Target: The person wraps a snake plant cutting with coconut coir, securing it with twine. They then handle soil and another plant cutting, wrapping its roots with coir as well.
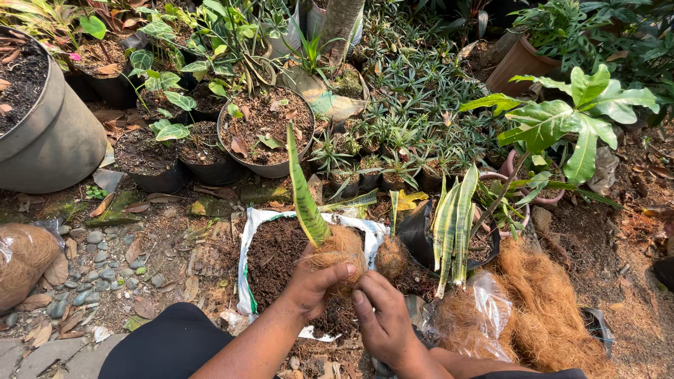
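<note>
Snake-plant cutting [303, 186] wrapped at its base in a ball of coconut fibre [340, 251] sits right at centre, over the open white sack of dark potting mix [270, 256]. Sweeping from the left: a big grey pot [60, 137], a bagged clump of fibre [22, 256] on the pebbles [98, 263], then the sack itself. Now the left hand [312, 284] — fingers curled snugly around the fibre ball from below and the near side, thumb pressed across the front, carrying the cutting. The single leaf runs long and upright from the ball, tilting a touch to the left, away from the person. Just beside it, the right hand [382, 319] comes in lower and to the right, fingertips bunched narrow at the ball's underside; whether they pinch any fibre I cannot tell. The left hand is plainly the nearer. Further right, a second fibre ball [391, 257], a potted variegated snake plant [453, 228], and a loose heap of fibre [537, 305] spilling from a clear bag.
</note>
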